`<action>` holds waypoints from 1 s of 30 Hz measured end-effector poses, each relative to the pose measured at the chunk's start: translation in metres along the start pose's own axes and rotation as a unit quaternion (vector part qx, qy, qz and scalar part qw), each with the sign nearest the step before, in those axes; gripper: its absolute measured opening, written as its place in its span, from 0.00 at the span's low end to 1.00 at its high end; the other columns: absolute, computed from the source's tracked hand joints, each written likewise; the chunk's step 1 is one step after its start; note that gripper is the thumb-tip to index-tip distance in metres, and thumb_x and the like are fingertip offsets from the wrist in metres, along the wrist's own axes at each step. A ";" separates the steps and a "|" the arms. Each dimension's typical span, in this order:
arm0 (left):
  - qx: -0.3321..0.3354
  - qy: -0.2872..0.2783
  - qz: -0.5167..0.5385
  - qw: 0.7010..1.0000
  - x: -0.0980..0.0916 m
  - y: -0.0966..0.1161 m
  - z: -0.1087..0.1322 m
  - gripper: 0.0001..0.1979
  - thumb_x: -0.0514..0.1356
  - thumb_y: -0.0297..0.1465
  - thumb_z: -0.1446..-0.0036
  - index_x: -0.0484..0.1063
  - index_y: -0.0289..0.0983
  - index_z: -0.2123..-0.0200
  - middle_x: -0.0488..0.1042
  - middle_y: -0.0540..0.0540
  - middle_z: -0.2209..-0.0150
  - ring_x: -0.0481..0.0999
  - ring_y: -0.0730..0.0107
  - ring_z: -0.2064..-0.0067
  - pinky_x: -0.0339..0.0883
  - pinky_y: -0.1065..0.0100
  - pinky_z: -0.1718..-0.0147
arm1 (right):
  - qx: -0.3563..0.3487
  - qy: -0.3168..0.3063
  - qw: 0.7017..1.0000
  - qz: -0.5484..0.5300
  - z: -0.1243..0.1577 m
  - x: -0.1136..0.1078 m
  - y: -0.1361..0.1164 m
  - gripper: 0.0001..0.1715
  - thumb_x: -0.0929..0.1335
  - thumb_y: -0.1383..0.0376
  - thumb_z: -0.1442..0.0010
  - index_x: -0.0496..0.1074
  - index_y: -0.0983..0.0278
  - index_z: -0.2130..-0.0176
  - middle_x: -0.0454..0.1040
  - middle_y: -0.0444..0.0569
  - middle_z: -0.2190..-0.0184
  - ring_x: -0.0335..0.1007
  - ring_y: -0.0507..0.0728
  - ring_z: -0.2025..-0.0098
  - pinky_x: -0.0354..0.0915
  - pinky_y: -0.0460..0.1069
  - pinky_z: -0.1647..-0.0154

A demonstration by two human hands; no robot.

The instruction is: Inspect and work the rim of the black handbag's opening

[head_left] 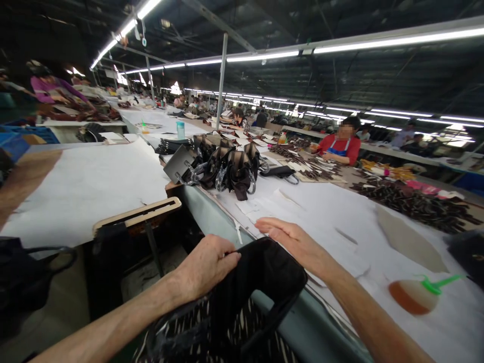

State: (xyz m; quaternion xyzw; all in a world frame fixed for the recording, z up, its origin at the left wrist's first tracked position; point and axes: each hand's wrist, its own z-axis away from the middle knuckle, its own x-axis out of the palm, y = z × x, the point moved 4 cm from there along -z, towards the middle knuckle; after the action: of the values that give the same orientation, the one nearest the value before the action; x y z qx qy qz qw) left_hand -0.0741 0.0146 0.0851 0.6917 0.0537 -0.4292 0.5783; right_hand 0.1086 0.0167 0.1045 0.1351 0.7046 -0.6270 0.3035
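Note:
A black handbag [282, 264] with a dark-and-pale streaked pattern is in front of me at the lower middle, below the table edge. My left hand [207, 264] pinches its black upper edge between thumb and fingers. Against the far upper edge of the bag rests my right hand [298, 244], its fingers stretched out together and not wrapped round anything. A handle covered in clear plastic [177, 335] shows low on the near side. The bag's lower part runs out of the picture.
Several dark handbags with wrapped handles [238, 174] stand on the white-covered table [321, 217]. A squeeze bottle of amber liquid [416, 295] lies at right. Piles of dark strips [423, 204] are beyond it. A pale-topped stand [138, 214] is left. A person in red [342, 146] sits across.

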 end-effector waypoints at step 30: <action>-0.055 0.039 -0.019 0.998 0.018 -0.011 0.027 0.14 0.52 0.35 0.47 0.70 0.37 0.60 0.72 0.50 0.75 0.69 0.69 0.72 0.55 0.71 0.73 | 0.026 0.022 0.935 0.353 -0.005 0.036 -0.006 0.15 0.61 0.62 0.42 0.71 0.61 0.77 0.68 0.42 0.79 0.61 0.51 0.73 0.51 0.45 0.71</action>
State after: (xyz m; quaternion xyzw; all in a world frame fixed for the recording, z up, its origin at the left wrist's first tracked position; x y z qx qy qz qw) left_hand -0.0830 -0.0122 0.0658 0.6742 0.1129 -0.4088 0.6047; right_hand 0.0755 0.0137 0.0879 0.3970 0.6012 -0.4947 0.4860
